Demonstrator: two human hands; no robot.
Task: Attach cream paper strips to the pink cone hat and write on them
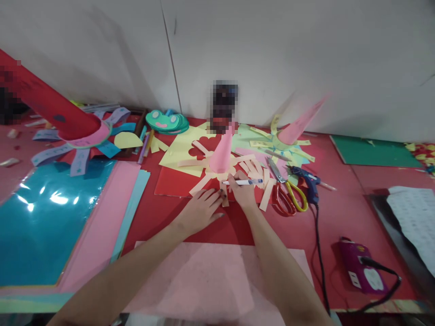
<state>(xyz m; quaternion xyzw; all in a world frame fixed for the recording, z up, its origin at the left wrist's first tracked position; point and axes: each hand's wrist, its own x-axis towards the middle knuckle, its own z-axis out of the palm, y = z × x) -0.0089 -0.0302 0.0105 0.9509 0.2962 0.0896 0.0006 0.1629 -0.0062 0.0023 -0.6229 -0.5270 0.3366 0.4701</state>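
Left hand lies flat, grip apart, and at six o'clock from the cone its fingertips touch the strip; firm pressure should steady it! Right hand, grip clamped on the pen: light strokes look wisest.

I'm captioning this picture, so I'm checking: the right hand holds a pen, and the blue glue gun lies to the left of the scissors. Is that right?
Not quite: the head view shows the blue glue gun to the right of the scissors. The right hand does hold a pen.
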